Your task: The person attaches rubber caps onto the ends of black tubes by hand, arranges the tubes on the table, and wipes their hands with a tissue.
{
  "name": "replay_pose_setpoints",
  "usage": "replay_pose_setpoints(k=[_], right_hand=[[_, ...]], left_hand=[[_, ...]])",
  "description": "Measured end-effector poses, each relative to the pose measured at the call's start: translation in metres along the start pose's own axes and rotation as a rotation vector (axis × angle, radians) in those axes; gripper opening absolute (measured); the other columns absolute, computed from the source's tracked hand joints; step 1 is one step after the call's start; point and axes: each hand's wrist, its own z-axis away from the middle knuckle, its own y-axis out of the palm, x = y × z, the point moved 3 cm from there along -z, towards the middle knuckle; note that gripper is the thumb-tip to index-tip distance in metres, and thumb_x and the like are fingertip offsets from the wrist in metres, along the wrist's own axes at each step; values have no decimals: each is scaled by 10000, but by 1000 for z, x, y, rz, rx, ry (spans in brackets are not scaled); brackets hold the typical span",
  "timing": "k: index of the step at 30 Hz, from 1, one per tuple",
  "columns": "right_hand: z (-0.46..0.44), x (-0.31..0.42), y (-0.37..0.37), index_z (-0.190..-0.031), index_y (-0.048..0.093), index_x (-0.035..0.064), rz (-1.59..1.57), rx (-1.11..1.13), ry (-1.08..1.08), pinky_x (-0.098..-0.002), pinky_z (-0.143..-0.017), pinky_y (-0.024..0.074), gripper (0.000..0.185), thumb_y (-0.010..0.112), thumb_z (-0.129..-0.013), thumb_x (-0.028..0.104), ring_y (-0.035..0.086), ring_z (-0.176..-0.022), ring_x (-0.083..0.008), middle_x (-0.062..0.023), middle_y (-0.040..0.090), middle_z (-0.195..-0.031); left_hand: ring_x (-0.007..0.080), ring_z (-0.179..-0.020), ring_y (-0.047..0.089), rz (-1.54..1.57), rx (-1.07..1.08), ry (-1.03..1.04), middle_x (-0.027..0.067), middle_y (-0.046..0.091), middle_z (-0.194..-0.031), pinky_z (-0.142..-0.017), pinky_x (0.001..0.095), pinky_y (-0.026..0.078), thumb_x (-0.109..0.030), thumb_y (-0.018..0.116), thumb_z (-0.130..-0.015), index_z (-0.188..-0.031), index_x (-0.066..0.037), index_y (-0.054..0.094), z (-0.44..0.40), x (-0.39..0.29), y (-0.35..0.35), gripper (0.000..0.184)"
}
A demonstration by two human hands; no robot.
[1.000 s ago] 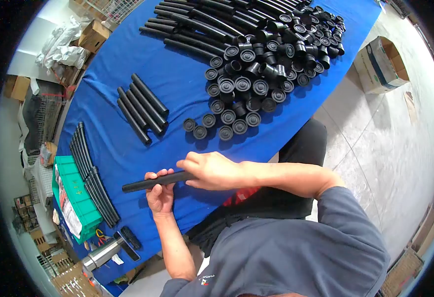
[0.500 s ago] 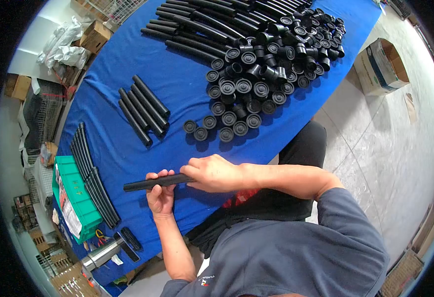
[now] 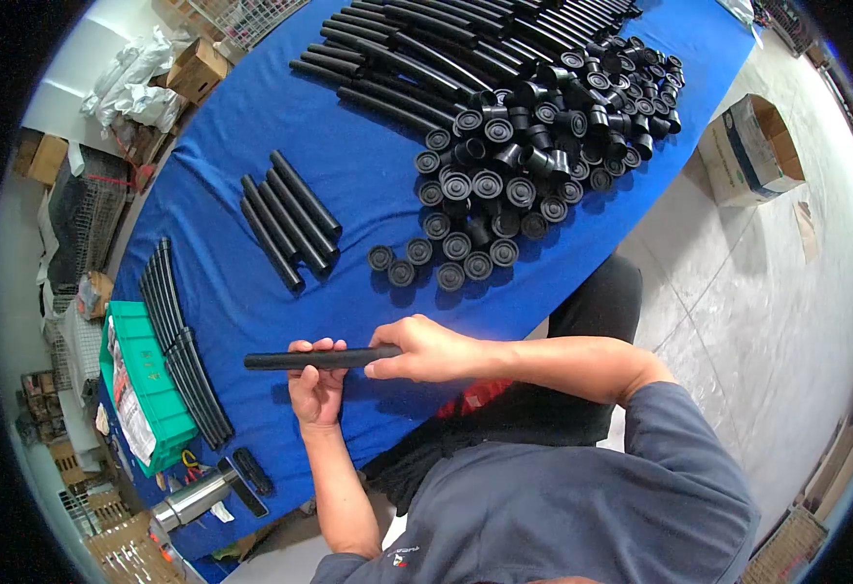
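Observation:
A black tube [image 3: 280,361] lies nearly level above the blue cloth, held by both hands. My left hand [image 3: 316,387] grips its middle from below, fingertips showing on the far side. My right hand [image 3: 428,349] is wrapped round the tube's right end and hides that end. Beyond the hands are several round black caps [image 3: 401,273], at the near edge of a large pile of caps. Several short black tubes [image 3: 290,209] lie side by side to the upper left of the hands.
A green bin [image 3: 157,386] stands at the left, beside a row of long thin black tubes [image 3: 188,365]. Near it are a metal cylinder [image 3: 193,499] and a black object [image 3: 252,470]. Many black tubes [image 3: 397,63] lie at the back. A cardboard box [image 3: 749,151] stands on the floor at right.
The held tube has turned closer to level in view, its right end lower. My right hand has shifted slightly right and down. The whole view has moved a little.

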Motion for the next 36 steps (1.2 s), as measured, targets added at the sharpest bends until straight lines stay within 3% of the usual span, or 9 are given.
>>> replay_pose_setpoints(k=[2,7,10,11,18,26,29,32,36], right_hand=[[1,0,1,-1089,684,-53,-167,100,210,-427,-638,538,456,724,-904,362,710,-695,-351,-213,682,-729],[3,1,8,-1137,654,-27,638,-110,-301,-406,-613,555,401,766,-864,245,729,-830,-319,-199,707,-878],[-4,8,0,-1129,657,-30,168,-74,-162,-410,-632,556,393,757,-871,249,726,-827,-335,-198,707,-870],[-2,5,-4,-1121,656,-39,-91,107,141,-423,-672,559,386,754,-872,239,720,-838,-361,-203,705,-872],[3,0,9,-1099,655,-40,524,-138,-309,-463,-671,556,364,751,-837,192,701,-785,-377,-218,681,-885],[-2,6,-7,-1119,664,-29,-171,179,286,-431,-646,542,371,751,-871,234,712,-728,-350,-204,688,-776],[0,-1,4,-976,693,-17,407,-221,-259,-444,-648,561,307,753,-863,262,729,-768,-381,-221,716,-780],[3,2,6,-984,660,-12,503,-170,-286,-453,-641,564,303,751,-867,253,719,-765,-383,-206,703,-807],[-2,-4,1,-1146,603,-12,9,94,65,-483,-640,554,380,752,-868,199,687,-729,-383,-176,648,-870]], left_hand=[[440,-1252,611,-13,-7,5,252,654,-1277,-1010,565,574,-18,719,-925,-1265,-30,555,0,0,-1,378],[439,-1288,580,-23,3,27,241,634,-1309,-1040,551,560,-7,674,-953,-1314,-34,516,1,1,-8,396],[440,-1287,580,-10,37,19,241,634,-1308,-1050,555,552,-3,669,-954,-1310,-29,517,0,0,-7,388],[442,-1288,579,-6,34,17,243,633,-1309,-1053,557,549,-3,667,-955,-1309,-29,517,-1,0,-6,386],[453,-1305,563,-10,16,24,262,621,-1324,-1067,572,533,-12,656,-964,-1312,-27,515,1,0,-10,376],[423,-1330,552,56,48,30,236,622,-1345,-1063,585,533,-4,637,-974,-1319,-36,527,2,0,-2,364],[415,-1334,551,27,53,35,229,624,-1347,-1059,578,538,-16,648,-971,-1324,-45,531,0,0,-12,372],[421,-1324,557,26,29,31,231,627,-1339,-1056,574,542,-18,658,-966,-1325,-50,530,1,0,-12,383],[426,-1310,567,-12,43,-4,232,635,-1323,-1053,569,546,-8,670,-956,-1325,-50,526,1,0,-5,399]])
